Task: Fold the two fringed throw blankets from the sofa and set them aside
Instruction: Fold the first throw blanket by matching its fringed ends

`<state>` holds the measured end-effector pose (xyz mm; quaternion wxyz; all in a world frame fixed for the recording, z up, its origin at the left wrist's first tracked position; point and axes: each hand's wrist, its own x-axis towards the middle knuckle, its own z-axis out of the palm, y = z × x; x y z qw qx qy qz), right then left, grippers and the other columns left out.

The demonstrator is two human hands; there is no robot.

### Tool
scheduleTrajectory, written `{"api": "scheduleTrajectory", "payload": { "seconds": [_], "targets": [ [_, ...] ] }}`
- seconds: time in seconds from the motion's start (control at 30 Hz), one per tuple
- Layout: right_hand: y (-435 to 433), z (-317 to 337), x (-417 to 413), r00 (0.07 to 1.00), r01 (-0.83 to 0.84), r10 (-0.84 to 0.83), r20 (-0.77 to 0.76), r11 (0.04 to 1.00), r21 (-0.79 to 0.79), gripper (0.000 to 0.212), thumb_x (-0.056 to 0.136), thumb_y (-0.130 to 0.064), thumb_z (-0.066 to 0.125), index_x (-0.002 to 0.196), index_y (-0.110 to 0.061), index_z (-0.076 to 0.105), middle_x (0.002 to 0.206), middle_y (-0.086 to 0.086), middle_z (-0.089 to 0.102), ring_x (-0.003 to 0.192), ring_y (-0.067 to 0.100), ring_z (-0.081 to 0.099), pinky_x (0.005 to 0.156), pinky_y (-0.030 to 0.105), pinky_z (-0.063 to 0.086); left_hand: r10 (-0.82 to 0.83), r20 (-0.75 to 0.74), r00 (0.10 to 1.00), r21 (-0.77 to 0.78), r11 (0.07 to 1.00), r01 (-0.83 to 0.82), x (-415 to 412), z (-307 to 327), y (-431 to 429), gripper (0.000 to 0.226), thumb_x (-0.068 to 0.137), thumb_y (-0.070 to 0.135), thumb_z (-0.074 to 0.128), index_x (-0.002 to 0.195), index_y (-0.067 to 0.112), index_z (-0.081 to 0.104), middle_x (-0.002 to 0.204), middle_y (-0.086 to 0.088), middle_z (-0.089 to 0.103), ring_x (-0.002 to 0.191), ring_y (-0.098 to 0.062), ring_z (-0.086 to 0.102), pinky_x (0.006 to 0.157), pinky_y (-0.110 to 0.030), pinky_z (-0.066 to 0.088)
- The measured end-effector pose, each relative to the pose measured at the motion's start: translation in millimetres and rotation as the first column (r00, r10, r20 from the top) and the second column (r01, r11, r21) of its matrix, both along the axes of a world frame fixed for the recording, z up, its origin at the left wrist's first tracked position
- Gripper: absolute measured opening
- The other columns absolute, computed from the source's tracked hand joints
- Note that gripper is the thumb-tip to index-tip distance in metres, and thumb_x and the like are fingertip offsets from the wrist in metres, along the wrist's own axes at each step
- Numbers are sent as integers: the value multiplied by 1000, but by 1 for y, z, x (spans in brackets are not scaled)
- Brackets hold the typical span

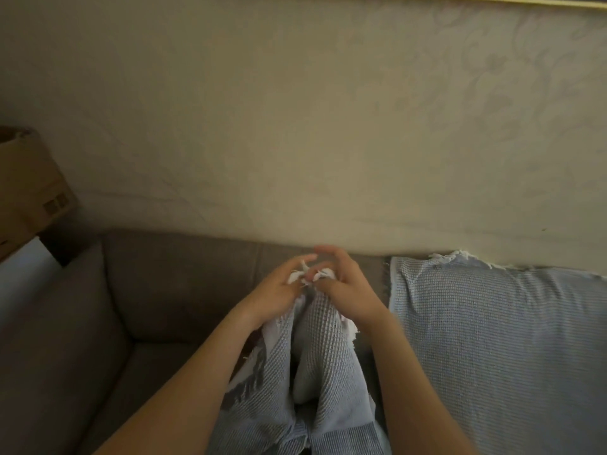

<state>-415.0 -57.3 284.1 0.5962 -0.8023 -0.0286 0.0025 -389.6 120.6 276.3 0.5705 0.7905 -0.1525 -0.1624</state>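
Bottom of the waffle-weave blanket (315, 372) hangs nearest us, in front of the sofa (164, 290) seat, drooping in two lobes from our hands. Our left hand (279, 287) and right hand (348, 284) meet in front of the sofa backrest, touching, and each pinches a fringed corner. The grip is narrow, fingers curled on cloth, with the right forefinger and thumb partly lifted. The second blanket (492, 339) lies spread over the right end of the sofa, backrest and seat, unfolded, with no hand on it. A cardboard box (29, 192) sits beyond the sofa's left arm. We judge this is the first fold of blanket one, with the corners being matched. The next move calls for taking both corners in one hand, sliding the other down to the fold and halving again. The cloth is floppy, so the fringe may slip.
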Motion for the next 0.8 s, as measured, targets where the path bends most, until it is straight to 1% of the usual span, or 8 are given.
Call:
{"api": "scheduleTrajectory", "payload": {
  "seconds": [0.13,0.2,0.27,0.37,0.47,0.53,0.63,0.8],
  "targets": [
    [1,8,-3,992,-112,109,68,993,36,56,91,11,54,140,-17,48,95,6,73,100,33,72,86,41,56,-195,-55,979,106,974,200,0,4,-5,42,103,9,54,135,33,66,127,12,73,117,-2,67,103,-27,52],
    [1,11,-4,993,-80,77,92,997,22,53,91,12,54,136,-17,52,99,6,71,91,24,71,79,38,56,-187,12,982,158,970,182,5,2,-3,30,104,13,56,128,26,70,120,6,76,112,-9,71,100,-33,53],
    [0,11,-3,988,52,-39,148,995,-82,50,90,9,58,130,-20,55,108,5,67,83,10,64,72,25,51,-66,147,987,181,983,38,11,-2,-2,19,108,21,54,113,24,72,110,0,77,105,-18,72,94,-40,56],
    [-4,6,-1,984,142,-88,153,911,-388,43,88,-3,63,128,-20,56,111,2,63,93,14,60,73,23,43,223,298,928,171,944,-282,21,-3,-1,20,110,18,49,108,14,69,105,-6,73,99,-24,69,90,-46,56],
    [-1,0,0,986,164,-129,102,835,-525,9,83,-6,56,77,-13,54,70,4,55,58,20,44,54,32,30,238,449,861,224,903,-367,24,7,-5,12,108,10,47,102,13,58,91,-3,67,85,-25,65,79,-52,56],
    [2,-1,1,979,202,-182,94,799,-566,28,81,-11,56,63,-13,35,57,6,42,50,22,34,48,33,20,258,532,806,220,878,-426,25,20,-8,13,106,7,47,98,16,52,87,-4,63,81,-30,63,70,-51,54],
    [-6,5,0,973,153,-230,-19,703,-695,24,84,-20,59,69,-13,42,69,4,51,57,23,47,49,30,29,415,516,749,128,828,-546,35,40,-5,8,106,7,48,102,13,52,96,-8,65,87,-31,63,71,-41,46],
    [-26,3,1,923,-115,-230,-308,598,-794,23,95,-21,56,113,-7,55,121,17,65,110,39,66,85,44,54,692,307,654,32,679,-733,56,63,12,30,109,7,45,136,-4,51,138,-24,60,131,-40,57,103,-42,45]
  ]
}}
